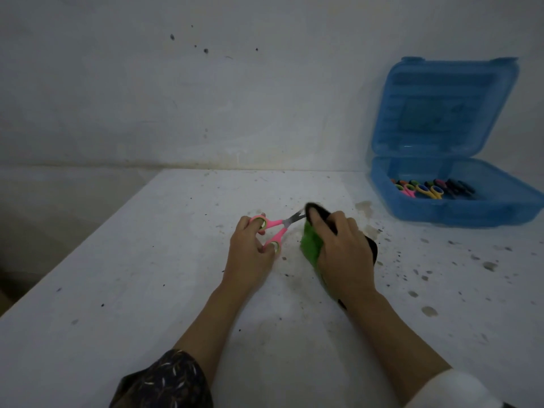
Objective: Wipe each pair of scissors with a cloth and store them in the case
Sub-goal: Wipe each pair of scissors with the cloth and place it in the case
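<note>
Pink scissors [273, 231]: plastic handles, dull metal blades. Cloth [310, 245] fuzzy green w/ black. Case [441, 160] translucent glossy blue plastic. Bench [147, 275] matt white, speckled, stained.

Dark left sleeve [164, 381] with pale leaf-like flecks, plain white right sleeve [453, 390]
</note>
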